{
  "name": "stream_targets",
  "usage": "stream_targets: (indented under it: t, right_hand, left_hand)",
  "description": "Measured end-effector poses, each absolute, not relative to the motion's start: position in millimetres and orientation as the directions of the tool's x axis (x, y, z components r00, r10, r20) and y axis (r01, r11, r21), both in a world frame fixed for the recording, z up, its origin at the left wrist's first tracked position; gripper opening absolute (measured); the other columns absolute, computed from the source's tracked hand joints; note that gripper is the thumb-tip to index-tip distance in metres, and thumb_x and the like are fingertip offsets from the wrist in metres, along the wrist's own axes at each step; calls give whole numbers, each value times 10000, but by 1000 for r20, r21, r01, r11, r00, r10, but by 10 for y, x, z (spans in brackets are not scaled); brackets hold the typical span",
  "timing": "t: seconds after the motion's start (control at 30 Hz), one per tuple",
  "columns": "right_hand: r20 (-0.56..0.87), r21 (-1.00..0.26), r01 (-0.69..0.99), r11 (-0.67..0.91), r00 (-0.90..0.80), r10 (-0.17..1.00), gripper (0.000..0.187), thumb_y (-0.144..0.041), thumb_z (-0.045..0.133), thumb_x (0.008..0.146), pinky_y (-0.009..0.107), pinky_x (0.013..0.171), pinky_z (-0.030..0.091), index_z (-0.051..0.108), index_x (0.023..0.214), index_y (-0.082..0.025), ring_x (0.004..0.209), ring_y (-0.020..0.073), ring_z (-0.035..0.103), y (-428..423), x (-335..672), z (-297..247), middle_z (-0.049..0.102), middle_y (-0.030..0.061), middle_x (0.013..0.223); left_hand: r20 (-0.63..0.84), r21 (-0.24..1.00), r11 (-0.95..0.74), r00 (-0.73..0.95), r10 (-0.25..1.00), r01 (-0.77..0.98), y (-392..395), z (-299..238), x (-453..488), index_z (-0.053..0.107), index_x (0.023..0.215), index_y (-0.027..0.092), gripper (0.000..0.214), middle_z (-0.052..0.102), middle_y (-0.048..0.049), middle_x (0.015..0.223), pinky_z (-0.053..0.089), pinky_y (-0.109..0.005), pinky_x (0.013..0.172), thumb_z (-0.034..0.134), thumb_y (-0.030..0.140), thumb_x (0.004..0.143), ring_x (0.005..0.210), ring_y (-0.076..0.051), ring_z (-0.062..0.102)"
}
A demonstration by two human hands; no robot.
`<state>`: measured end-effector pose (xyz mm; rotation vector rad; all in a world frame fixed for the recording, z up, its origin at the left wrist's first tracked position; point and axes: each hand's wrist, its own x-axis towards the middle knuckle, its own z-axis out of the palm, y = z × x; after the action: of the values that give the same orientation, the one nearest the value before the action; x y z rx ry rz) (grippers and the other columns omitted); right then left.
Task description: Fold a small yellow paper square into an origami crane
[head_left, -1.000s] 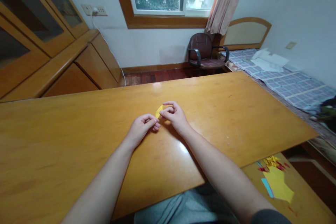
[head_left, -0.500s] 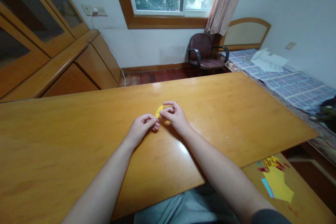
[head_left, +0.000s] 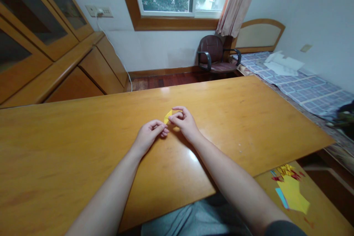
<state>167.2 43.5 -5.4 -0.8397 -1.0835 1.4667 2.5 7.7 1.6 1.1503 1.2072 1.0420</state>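
Observation:
A small folded piece of yellow paper [head_left: 167, 116] sits between my two hands over the middle of the wooden table [head_left: 83, 143]. My right hand [head_left: 184, 121] pinches its near edge with thumb and fingers curled. My left hand [head_left: 149, 136] is closed in a pinch, its fingertips touching the paper's lower corner. Most of the paper is hidden behind my fingers.
A low wooden stool [head_left: 309, 206] at the lower right carries yellow and blue paper sheets [head_left: 293, 193] and small folded pieces [head_left: 284, 171]. Wooden cabinets [head_left: 49, 55] line the left wall. A dark armchair [head_left: 214, 53] and a bed [head_left: 301, 84] stand beyond the table.

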Motion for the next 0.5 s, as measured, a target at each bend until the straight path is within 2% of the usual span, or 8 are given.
stream_targets:
  t: [0.23, 0.5]
  right_hand:
    - [47, -936, -352, -15, -166, 985, 411, -321, 780, 687, 281, 735, 483, 548, 1006, -207, 656, 122, 617, 446, 1678, -64, 646, -63, 660]
    - [35, -939, -343, -34, -192, 981, 422, -334, 779, 689, 289, 741, 493, 546, 1020, -215, 671, 130, 626, 424, 1679, -39, 646, -62, 668]
  left_hand:
    - [-174, 980, 183, 109, 979, -79, 102, -36, -6, 640, 825, 147, 354, 748, -87, 747, 535, -299, 656, 715, 483, 744, 650, -186, 689]
    - [-149, 989, 150, 106, 983, -8, 84, -16, 17, 661, 794, 153, 330, 728, -59, 732, 528, -282, 682, 758, 461, 725, 655, -163, 667]
